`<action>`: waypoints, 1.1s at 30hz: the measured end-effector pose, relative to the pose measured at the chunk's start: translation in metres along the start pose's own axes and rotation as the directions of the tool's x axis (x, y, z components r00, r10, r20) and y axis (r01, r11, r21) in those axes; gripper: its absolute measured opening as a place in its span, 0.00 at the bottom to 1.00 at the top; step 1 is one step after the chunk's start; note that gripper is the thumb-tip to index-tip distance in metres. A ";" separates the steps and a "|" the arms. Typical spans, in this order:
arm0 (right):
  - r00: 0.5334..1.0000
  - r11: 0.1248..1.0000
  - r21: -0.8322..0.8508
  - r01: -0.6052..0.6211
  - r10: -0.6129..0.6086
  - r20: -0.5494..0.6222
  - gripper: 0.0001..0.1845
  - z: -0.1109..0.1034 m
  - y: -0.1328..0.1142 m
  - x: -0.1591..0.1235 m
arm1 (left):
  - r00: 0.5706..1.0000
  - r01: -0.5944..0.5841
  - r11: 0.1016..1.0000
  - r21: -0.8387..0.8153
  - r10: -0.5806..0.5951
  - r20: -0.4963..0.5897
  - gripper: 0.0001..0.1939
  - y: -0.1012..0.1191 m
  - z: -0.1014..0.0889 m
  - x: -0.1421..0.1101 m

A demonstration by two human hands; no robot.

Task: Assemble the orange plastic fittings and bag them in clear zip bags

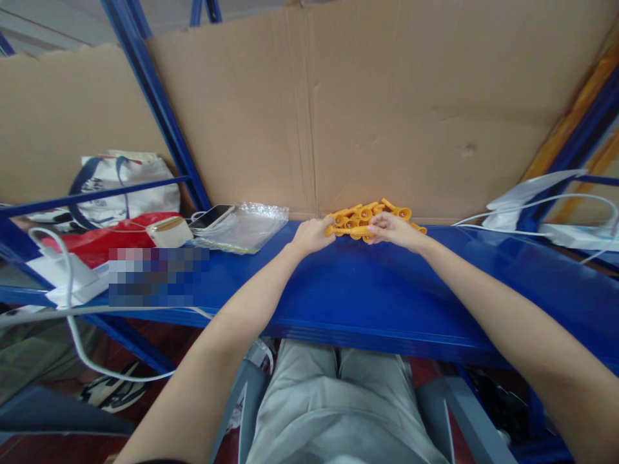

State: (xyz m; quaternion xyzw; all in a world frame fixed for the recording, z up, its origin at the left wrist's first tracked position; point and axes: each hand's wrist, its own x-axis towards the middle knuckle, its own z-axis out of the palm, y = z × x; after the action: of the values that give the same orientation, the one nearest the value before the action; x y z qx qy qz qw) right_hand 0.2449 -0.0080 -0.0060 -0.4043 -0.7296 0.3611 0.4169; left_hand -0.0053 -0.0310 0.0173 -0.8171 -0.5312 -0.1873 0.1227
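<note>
- The long yellow piece (pixel 355 231) was up in the hands, over the far part of the blue surface (pixel 377 283), right in front of the yellow pile (pixel 365 210).
- The left hand (pixel 313 236) was closed on its left end, next to a round cup-shaped bit.
- The right hand (pixel 393 231) had its right end in a small pinch, with the thumb and fingers close together. Just what each fingertip touched was too small to tell.
- A good way to work, I think, was to let one hand be the strong holder while the other did the small, careful job.
- Both ends were best kept in one straight line, so the yellow piece did not bend or twist.
- A soft grip was likely enough, as it looked like thin plastic that could slip or snap.
- The yellow pile sat very close to the fingers, up by the tall cardboard (pixel 411 109), so a bump could knock bits loose. A little more room would have helped.
- The left arm (pixel 236 322) and the right arm (pixel 503 303) both reached far out and came in toward the middle.
- The two hands were near each other, with the backs facing mostly up.
</note>
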 end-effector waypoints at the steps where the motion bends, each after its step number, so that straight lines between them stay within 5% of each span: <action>1: 0.999 0.999 0.016 -0.039 0.039 -0.002 0.16 0.002 -0.003 -0.001 | 1.000 0.001 1.000 -0.009 -0.001 -0.004 0.18 0.000 0.000 0.000; 6: 0.987 0.987 0.009 -0.158 0.158 -0.011 0.14 0.005 -0.013 -0.006 | 0.999 0.005 0.999 -0.039 -0.006 -0.032 0.18 -0.003 0.005 0.002; 11: 0.986 0.992 -0.010 -0.129 0.129 0.109 0.27 -0.001 -0.011 -0.008 | 0.999 0.002 0.998 -0.057 -0.004 -0.035 0.18 -0.008 0.011 0.005; 19: 0.975 0.975 0.034 -0.219 0.218 0.037 0.08 0.002 -0.017 -0.011 | 0.995 -0.077 0.993 -0.092 0.071 -0.068 0.20 -0.010 0.012 0.005; 33: 0.985 0.988 0.050 -0.148 0.142 0.101 0.14 -0.002 -0.014 -0.012 | 0.990 -0.077 0.992 -0.104 0.063 -0.127 0.19 -0.012 0.013 0.005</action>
State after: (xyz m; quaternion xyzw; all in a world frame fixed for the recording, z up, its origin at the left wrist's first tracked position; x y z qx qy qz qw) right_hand 0.2464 -0.0238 0.0028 -0.4261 -0.7071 0.4304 0.3649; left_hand -0.0118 -0.0169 0.0074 -0.8275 -0.4827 -0.2618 0.1170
